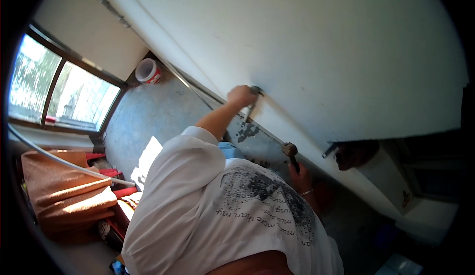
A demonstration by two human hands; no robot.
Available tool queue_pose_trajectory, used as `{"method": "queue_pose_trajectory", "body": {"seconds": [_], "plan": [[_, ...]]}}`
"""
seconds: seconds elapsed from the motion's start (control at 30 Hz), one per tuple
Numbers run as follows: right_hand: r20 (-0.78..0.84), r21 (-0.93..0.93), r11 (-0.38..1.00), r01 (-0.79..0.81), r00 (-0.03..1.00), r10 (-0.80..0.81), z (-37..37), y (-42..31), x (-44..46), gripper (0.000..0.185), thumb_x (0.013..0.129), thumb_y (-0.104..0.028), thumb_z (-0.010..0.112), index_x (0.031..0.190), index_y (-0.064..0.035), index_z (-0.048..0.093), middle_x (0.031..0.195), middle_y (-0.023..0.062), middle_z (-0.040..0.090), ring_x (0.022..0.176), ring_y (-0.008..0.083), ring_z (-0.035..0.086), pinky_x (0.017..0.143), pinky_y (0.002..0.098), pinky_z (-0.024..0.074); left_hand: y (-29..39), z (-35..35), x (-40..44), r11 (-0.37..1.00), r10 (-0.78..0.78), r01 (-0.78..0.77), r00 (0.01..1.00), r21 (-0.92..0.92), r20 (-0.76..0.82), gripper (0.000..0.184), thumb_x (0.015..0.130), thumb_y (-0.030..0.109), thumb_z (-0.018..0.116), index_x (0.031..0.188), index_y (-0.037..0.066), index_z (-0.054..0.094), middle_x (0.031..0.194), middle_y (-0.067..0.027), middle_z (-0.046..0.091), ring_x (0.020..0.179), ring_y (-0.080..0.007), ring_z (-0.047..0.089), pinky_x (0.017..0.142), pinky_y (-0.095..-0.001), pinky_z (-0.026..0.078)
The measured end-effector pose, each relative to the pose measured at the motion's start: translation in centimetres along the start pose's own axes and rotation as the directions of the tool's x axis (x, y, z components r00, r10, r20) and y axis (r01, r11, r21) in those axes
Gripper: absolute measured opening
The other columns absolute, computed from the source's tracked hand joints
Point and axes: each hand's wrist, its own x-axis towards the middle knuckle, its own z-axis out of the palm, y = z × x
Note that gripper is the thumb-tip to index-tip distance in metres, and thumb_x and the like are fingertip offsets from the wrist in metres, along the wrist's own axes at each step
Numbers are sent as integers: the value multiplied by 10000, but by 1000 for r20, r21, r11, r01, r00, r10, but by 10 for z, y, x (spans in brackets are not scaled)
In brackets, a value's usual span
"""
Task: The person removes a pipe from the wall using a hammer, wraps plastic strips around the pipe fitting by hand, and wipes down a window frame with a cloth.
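My left hand [241,96] is closed, held up against the pale wall. At its fingers is a grey, bar-shaped piece [251,111] with a dark round end, angled downward; its kind is unclear. Lower and to the right, my right hand [300,178] is wrapped round the dark handle of a hammer [289,150]. The hammer's brownish, blocky head points up and stands apart from the wall.
A dark pipe stub [329,151] juts out near the wall's lower right edge. Dark wet-looking patches [247,131] mark the grey floor [148,108]. A white bucket [147,71] stands in the far corner. Brown cloth [67,191] and a white hose [59,160] lie left.
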Motion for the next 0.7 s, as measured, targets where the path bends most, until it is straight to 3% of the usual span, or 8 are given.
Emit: {"method": "queue_pose_trajectory", "body": {"seconds": [0.13, 0.2, 0.33, 0.47, 0.53, 0.6, 0.67, 0.7], "plan": [[12, 95, 995, 33, 999, -34, 16, -50, 32, 293, 799, -293, 551, 714, -17, 500, 515, 152, 465, 458, 275, 501, 441, 355, 360, -4, 1, -4, 997, 26, -29, 999, -64, -42, 428, 645, 492, 580, 755, 84, 655, 797, -117, 629, 781, -251, 605, 688, -349, 474], [3, 130, 991, 30, 1000, -31, 24, -65, 39, 298, 802, -289, 549, 709, -11, 494, 505, 140, 450, 439, 250, 477, 439, 348, 352, -11, 1, 4, 986, 80, -64, 992, -154, 98, 510, 658, 565, 564, 642, 61, 640, 675, -90, 626, 686, -206, 613, 652, -312, 472], [75, 60, 998, 1, 997, -5, 42, -78, 57, 314, 799, -305, 555, 706, -8, 512, 529, 149, 470, 469, 258, 501, 456, 348, 365, -23, 5, 18, 776, 150, 205, 859, -597, 490, 443, 653, 465, 644, 559, 37, 577, 545, -80, 568, 440, -137, 528, 425, -249, 433], [-1, 4, 995, -103, 995, 103, 59, -76, 45, 333, 794, -327, 555, 711, -6, 524, 556, 167, 498, 506, 293, 529, 465, 356, 376, -26, 9, 27, 755, 215, 239, 789, -610, 575, 430, 667, 424, 664, 541, 40, 517, 479, -50, 489, 365, -121, 420, 344, -254, 340], [-25, 74, 992, -105, 994, 108, 58, -86, 34, 319, 792, -310, 567, 744, 3, 524, 543, 139, 489, 467, 194, 484, 457, 327, 366, -29, 8, 27, 769, 245, 187, 797, -611, 552, 521, 677, 539, 611, 563, 41, 510, 475, -41, 465, 367, -121, 398, 349, -257, 332], [-42, 85, 986, -146, 988, 150, 57, -76, 22, 315, 789, -311, 572, 750, -2, 522, 541, 144, 485, 463, 205, 484, 457, 329, 368, -42, 19, 34, 679, 351, 275, 693, -680, 630, 562, 786, 565, 466, 801, 7, 537, 676, -57, 531, 582, -118, 504, 512, -237, 420], [-49, 46, 989, -138, 989, 140, 49, -64, 9, 318, 789, -313, 574, 755, -1, 526, 533, 139, 484, 459, 200, 480, 454, 330, 365, -57, 25, 30, 291, 519, 565, 585, -772, 624, 511, 842, 518, 396, 926, 27, 509, 767, -59, 550, 653, -127, 516, 620, -263, 445], [-57, 48, 989, -137, 989, 140, 43, -57, 3, 318, 789, -313, 574, 755, -1, 526, 533, 139, 484, 459, 200, 480, 454, 330, 365, -59, 27, 25, 297, 522, 560, 583, -773, 623, 511, 842, 518, 396, 926, 27, 509, 767, -59, 550, 653, -127, 516, 620, -263, 445]]}}
